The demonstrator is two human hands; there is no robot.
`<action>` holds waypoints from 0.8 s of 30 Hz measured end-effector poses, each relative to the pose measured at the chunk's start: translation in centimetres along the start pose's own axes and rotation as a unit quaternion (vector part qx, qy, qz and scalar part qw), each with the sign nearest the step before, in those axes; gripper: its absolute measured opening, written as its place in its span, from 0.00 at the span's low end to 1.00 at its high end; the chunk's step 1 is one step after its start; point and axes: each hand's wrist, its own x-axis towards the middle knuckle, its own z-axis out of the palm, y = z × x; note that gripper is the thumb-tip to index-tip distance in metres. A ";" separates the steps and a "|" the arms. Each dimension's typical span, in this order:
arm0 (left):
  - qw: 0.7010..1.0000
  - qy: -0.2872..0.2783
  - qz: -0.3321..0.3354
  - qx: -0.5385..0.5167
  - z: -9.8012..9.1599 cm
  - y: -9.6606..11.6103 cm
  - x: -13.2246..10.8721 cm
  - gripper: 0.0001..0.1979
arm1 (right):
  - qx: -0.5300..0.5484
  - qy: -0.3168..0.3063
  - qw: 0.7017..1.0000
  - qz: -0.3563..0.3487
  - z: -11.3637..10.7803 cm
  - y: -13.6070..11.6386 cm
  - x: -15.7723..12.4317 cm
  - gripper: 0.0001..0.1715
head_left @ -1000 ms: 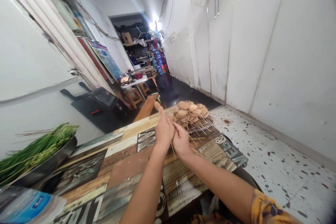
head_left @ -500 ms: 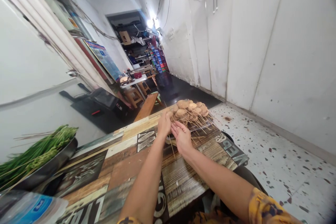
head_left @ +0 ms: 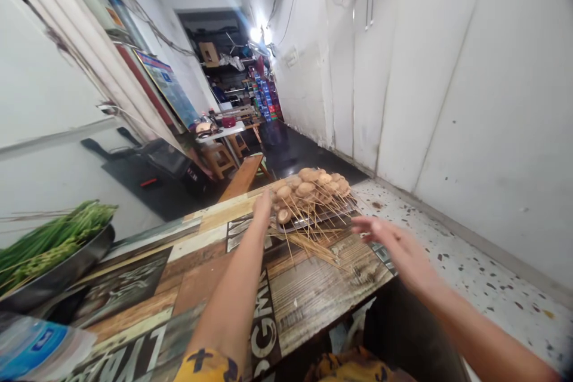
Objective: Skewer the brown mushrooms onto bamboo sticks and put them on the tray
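A heap of skewered brown round pieces that look like mushrooms (head_left: pixel 308 190) lies on a clear tray (head_left: pixel 308 224) near the table's far right corner. Its sticks point toward me. Loose bamboo skewers (head_left: pixel 316 248) lie on the table just in front of the tray. My left hand (head_left: pixel 263 206) is at the tray's left end, close beside the heap; its fingers are mostly hidden from me. To the right of the tray, past the stick ends, my right hand (head_left: pixel 398 245) is in the air with fingers stretched out and nothing in it.
At the left stands a metal bowl (head_left: pixel 85 259) of green vegetables on skewers (head_left: pixel 67 245). A plastic container with a blue label (head_left: pixel 42 340) is nearer me. Beyond the patterned wooden table (head_left: pixel 201 277) are a bench (head_left: pixel 242 178) and a white wall (head_left: pixel 430 71).
My right hand has moved away from the heap's front to the right and opened out. My left hand has shifted slightly left, along the tray's end. The view has turned slightly.
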 end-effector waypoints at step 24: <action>0.955 -0.104 -0.273 -0.057 1.5 3.0 -0.2 0.37 | 0.078 -0.104 0.952 0.276 0.0 11.7 26.1 0.56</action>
